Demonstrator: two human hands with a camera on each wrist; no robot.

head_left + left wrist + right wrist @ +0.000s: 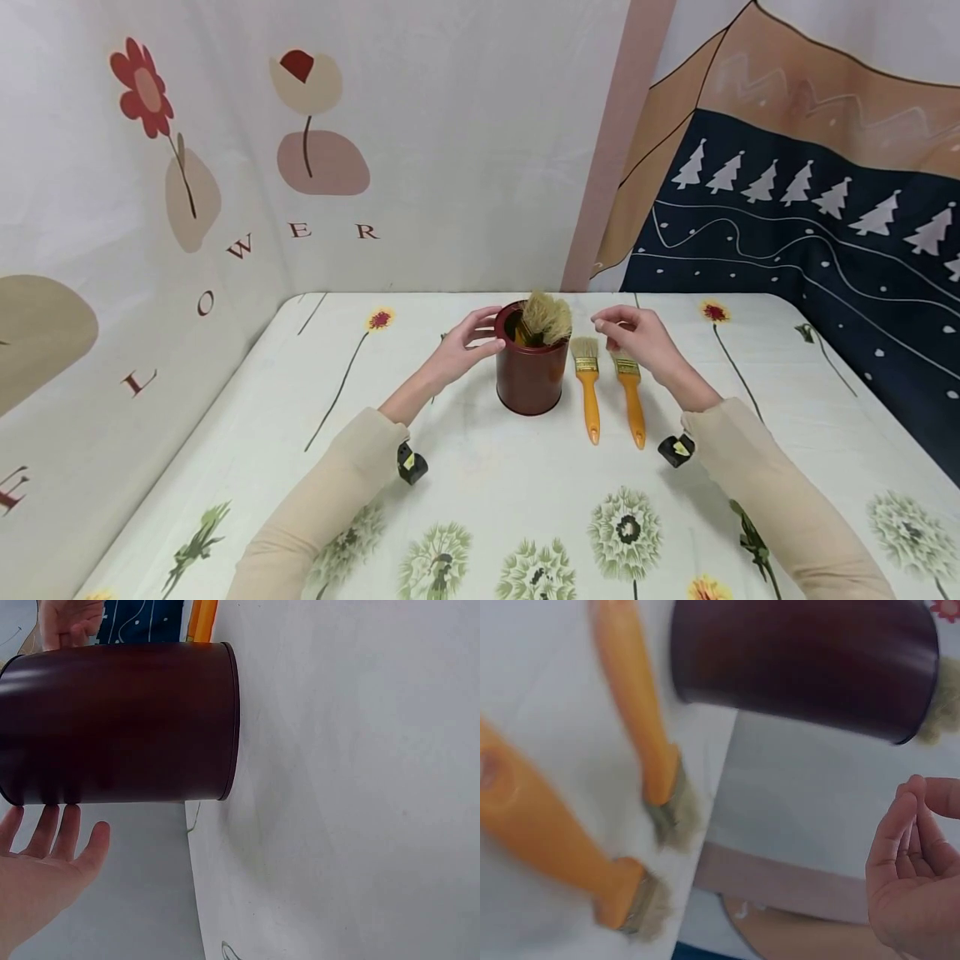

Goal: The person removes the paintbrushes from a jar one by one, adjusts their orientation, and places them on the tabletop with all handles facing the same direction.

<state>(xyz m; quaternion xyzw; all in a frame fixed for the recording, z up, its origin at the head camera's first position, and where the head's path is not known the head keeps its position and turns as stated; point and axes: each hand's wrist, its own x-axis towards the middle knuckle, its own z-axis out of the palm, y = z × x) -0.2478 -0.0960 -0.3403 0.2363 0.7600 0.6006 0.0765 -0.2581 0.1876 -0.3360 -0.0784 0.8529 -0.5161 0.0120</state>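
While left hand (453, 356) touches can (529, 382), right hand (645, 338) hovers curled.

You have a dark red, glossy can (529, 379) standing upright, open at the top, with pale, splayed bristles (547, 317) poking up over its rim and leaning right. Your left hand (465, 346) is at its left side, fingers spread. Right of the can lie two orange-handled brushes, bristles far, handles near: the left brush (590, 404) beside the can, the right brush (634, 408) slightly apart, below your right hand (641, 337), whose thumb and fingertips meet.
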